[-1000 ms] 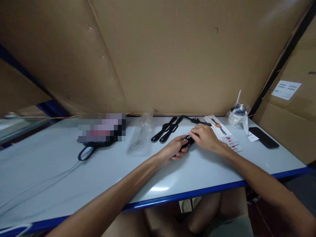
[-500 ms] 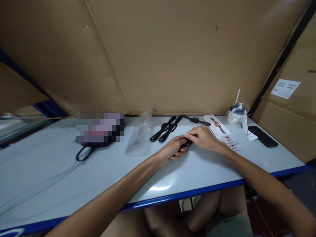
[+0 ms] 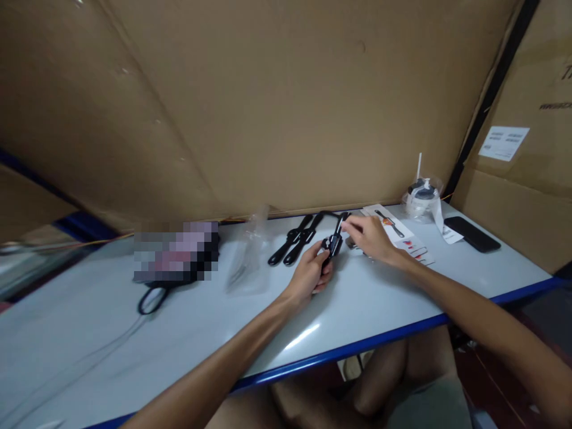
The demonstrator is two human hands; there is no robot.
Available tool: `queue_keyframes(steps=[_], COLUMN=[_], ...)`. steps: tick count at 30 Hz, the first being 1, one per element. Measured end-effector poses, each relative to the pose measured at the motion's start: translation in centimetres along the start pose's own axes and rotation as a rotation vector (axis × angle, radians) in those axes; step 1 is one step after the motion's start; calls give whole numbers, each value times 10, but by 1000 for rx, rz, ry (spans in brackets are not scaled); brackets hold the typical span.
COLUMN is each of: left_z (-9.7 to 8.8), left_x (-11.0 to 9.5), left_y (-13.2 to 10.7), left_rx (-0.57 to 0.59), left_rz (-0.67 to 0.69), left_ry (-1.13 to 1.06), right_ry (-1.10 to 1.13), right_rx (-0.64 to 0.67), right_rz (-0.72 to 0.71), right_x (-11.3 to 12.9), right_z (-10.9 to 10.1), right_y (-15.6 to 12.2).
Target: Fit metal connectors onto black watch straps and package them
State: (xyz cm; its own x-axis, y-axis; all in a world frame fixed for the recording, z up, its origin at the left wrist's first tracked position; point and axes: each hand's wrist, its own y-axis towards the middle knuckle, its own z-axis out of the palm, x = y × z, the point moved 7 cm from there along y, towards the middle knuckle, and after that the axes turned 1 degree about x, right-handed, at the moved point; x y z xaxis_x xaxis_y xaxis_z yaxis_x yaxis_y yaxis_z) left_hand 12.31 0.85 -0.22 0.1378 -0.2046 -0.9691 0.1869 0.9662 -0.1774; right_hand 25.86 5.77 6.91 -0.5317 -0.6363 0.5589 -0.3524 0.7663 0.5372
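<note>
My left hand (image 3: 310, 271) is closed around the near handle of a black spokeshave (image 3: 333, 243). Its middle part, with the blade holder and screws, faces up, and the far handle points away from me. Beside that far handle is my right hand (image 3: 370, 237), its fingers curled and pinched together. Whether they touch the handle or hold something small, I cannot tell. Two more black spokeshaves, a left one (image 3: 290, 239) and a right one (image 3: 304, 238), lie side by side on the table to the left. Another dark handle (image 3: 329, 213) shows behind them, partly hidden.
Clear plastic bags (image 3: 248, 262) lie on the white table (image 3: 179, 351), right of a blurred bag with a black strap (image 3: 154, 301). Printed cards (image 3: 404, 229) are beyond my right hand. A wrapped cup with a straw (image 3: 421, 199) and a black phone (image 3: 472, 234) stand and lie farther right.
My right hand has come off the middle of the spokeshave and moved up to its far end. The tool now shows more and points away. The view has shifted slightly.
</note>
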Motion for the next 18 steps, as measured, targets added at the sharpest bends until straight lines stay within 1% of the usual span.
queue_keyframes(steps=[2, 3, 4, 6, 8, 9, 11, 13, 15, 18], left_z=[-1, -1, -2, -3, -5, -5, -5, -5, -4, -2], left_x=[-4, -4, -4, -3, -3, -3, -4, -3, -2, -2], left_y=[-2, -2, -2, -3, -3, -3, -3, -2, -3, -3], left_rx=[-54, -68, -78, -94, -102, -102, -94, -85, -78, -76], left_rz=[80, 99, 104, 106, 114, 121, 139, 151, 157, 171], left_ry=[-30, -37, -43, -51, -53, -51, -39, -31, -28, -13], right_ry=[110, 179, 253, 405, 533, 584, 664, 721, 755, 770], right_rx=[-64, -54, -12, 140, 302, 364, 444, 485, 505, 497], right_rz=[62, 106, 163, 303, 429, 468, 491, 493, 498, 490], right_x=[-11, -17, -22, -30, -31, -29, -24, -19, -17, -16], right_z=[-3, 0, 6, 24, 42, 48, 56, 59, 61, 60], right_y=[2, 2, 2, -2, -9, -12, -17, -20, -22, -22])
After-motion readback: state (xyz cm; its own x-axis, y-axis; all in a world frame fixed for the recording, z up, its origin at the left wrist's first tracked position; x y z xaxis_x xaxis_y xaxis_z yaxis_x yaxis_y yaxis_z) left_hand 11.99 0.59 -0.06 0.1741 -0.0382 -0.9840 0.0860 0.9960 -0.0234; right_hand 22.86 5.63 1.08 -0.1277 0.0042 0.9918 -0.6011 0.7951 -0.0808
